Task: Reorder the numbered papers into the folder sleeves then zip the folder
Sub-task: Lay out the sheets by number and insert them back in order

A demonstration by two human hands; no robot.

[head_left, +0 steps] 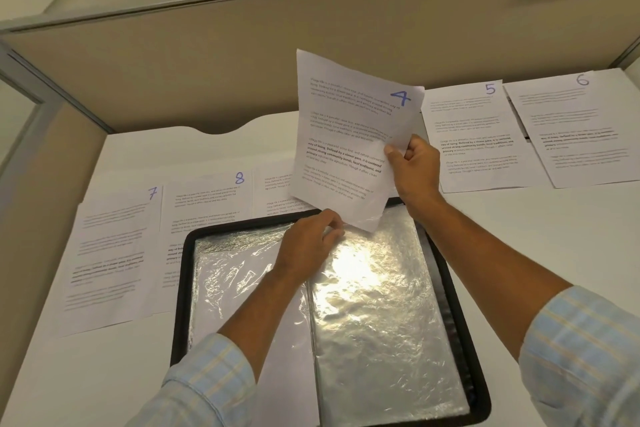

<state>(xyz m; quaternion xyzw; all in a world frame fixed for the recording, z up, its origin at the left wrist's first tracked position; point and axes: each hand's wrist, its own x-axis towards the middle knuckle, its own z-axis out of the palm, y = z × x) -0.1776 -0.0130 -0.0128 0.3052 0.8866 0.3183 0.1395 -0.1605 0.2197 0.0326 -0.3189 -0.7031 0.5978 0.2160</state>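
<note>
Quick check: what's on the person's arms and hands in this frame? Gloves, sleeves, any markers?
The left hand and right hand are bare: no gloves, and no watch, rings or markers visible. The shirt is light blue with a pale yellow check. The left sleeve and right sleeve end partway up, leaving the forearms uncovered.

Paper 4 hung tilted in my right hand above the folder's far edge, blocking the way over it. Its lower corner met the mouth of the right sleeve, which my left hand pinched. Both forearms crossed the open pages from the near side. Left of the folder, paper 7 and paper 8 covered the desk, paper 8 partly under the black rim. Paper 5 and paper 6 filled the far right. The partition closed off the back. Bare desk lay right of the folder, nearer than paper 5, and at the near left.
</note>
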